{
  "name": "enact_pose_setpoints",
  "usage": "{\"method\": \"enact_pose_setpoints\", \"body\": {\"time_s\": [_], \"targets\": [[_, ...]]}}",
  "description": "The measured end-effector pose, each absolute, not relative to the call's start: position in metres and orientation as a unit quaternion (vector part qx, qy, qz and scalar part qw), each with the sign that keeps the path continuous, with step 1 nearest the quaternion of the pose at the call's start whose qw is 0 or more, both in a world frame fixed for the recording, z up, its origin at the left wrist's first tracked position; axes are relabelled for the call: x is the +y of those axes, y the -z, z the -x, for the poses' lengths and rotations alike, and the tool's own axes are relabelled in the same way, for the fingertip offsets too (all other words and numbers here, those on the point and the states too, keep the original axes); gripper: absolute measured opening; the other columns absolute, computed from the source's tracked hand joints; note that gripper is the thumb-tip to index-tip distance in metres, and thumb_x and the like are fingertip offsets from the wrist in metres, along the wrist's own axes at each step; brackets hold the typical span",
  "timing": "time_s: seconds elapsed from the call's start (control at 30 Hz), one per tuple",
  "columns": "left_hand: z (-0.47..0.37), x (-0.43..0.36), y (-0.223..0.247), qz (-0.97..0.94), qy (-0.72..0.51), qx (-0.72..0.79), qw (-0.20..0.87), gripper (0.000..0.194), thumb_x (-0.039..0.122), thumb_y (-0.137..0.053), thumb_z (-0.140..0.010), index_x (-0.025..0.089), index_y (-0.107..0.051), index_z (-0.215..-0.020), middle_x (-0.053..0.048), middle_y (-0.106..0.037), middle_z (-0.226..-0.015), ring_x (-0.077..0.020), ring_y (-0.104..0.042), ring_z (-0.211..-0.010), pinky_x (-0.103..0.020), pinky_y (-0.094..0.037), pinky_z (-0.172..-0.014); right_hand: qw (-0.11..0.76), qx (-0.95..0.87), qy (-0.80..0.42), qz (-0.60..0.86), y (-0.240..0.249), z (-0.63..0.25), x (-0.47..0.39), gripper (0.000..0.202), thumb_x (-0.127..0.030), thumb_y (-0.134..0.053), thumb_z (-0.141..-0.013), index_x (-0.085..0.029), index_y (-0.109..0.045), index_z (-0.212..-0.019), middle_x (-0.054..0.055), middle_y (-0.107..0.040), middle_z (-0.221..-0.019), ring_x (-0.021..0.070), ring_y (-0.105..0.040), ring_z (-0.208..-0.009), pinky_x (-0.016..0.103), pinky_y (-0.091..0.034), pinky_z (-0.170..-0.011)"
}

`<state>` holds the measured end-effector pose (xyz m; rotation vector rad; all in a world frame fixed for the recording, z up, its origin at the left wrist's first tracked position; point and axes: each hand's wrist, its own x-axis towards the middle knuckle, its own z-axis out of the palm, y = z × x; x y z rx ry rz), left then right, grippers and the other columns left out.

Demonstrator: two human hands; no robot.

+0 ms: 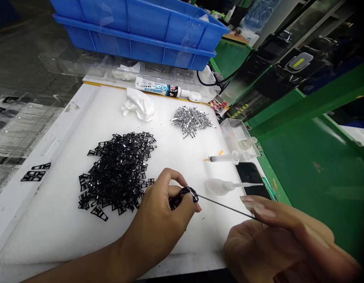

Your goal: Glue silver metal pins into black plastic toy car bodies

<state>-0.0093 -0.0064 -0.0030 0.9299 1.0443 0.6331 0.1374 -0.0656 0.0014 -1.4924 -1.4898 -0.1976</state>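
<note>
My left hand is closed in a pinch on a small glossy black part, mostly covered by the fingers. A thin dark cord or rod runs straight from that part to my right hand. Thumb and fingers of the right hand press together on its far end; whether it is stiff or pulled taut I cannot tell. Left of my hands lies a heap of small black frame-shaped parts. Farther back sits a pile of small silver metal pieces.
A white plastic squeeze bottle, a syringe, a phone and a clear box lie at the right. White tissue and a glue tube lie toward the back. Stacked blue bins stand behind them.
</note>
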Motion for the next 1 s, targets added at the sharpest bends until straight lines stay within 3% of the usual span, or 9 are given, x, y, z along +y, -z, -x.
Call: {"method": "enact_pose_setpoints", "body": {"time_s": [0.13, 0.3, 0.5, 0.77, 1.0], "targets": [[0.009, -0.007, 0.002, -0.429, -0.282, 0.475, 0.715, 0.012, 0.032, -0.055, -0.095, 0.026, -0.045, -0.1, 0.002, -0.075, -0.08, -0.0108, -0.044, -0.054, -0.027, -0.035, -0.051, 0.508, -0.63, 0.122, 0.575, -0.004, -0.132, -0.052, 0.071, 0.003, -0.052, -0.085, -0.042, -0.051, -0.14, 0.001, -0.065, -0.096, 0.0208, -0.062, -0.079, 0.04, -0.05, -0.07], [0.01, -0.006, 0.0, -0.427, -0.281, 0.482, 0.712, 0.012, 0.031, -0.055, -0.094, 0.026, -0.045, -0.099, 0.002, -0.075, -0.079, -0.011, -0.045, -0.054, -0.028, -0.035, -0.052, 0.493, -0.682, 0.117, 0.528, -0.006, -0.143, -0.045, 0.076, 0.007, -0.055, -0.079, -0.034, -0.051, -0.143, 0.003, -0.067, -0.101, 0.019, -0.065, -0.084, 0.036, -0.051, -0.07], [0.009, -0.004, -0.001, -0.431, -0.284, 0.48, 0.709, 0.012, 0.031, -0.056, -0.094, 0.026, -0.045, -0.098, 0.002, -0.075, -0.08, -0.0108, -0.045, -0.054, -0.028, -0.036, -0.053, 0.506, -0.638, 0.12, 0.568, -0.005, -0.135, -0.045, 0.072, 0.005, -0.052, -0.084, -0.041, -0.053, -0.139, 0.001, -0.065, -0.097, 0.0185, -0.064, -0.08, 0.038, -0.051, -0.07], [0.009, -0.003, -0.002, -0.383, -0.298, 0.471, 0.737, 0.014, 0.031, -0.057, -0.092, 0.024, -0.045, -0.098, -0.001, -0.074, -0.079, -0.01, -0.046, -0.052, -0.024, -0.035, -0.048, 0.504, -0.638, 0.104, 0.573, -0.007, -0.136, -0.047, 0.072, 0.005, -0.054, -0.084, -0.042, -0.054, -0.138, 0.001, -0.067, -0.096, 0.019, -0.064, -0.078, 0.039, -0.048, -0.067], [0.01, 0.0, -0.009, -0.357, -0.316, 0.482, 0.735, 0.018, 0.03, -0.063, -0.085, 0.023, -0.049, -0.095, -0.003, -0.074, -0.076, -0.0102, -0.049, -0.049, -0.024, -0.035, -0.047, 0.525, -0.622, 0.104, 0.571, -0.008, -0.129, -0.053, 0.064, 0.005, -0.055, -0.085, -0.038, -0.061, -0.132, 0.002, -0.069, -0.094, 0.0203, -0.067, -0.085, 0.04, -0.054, -0.073]]}}
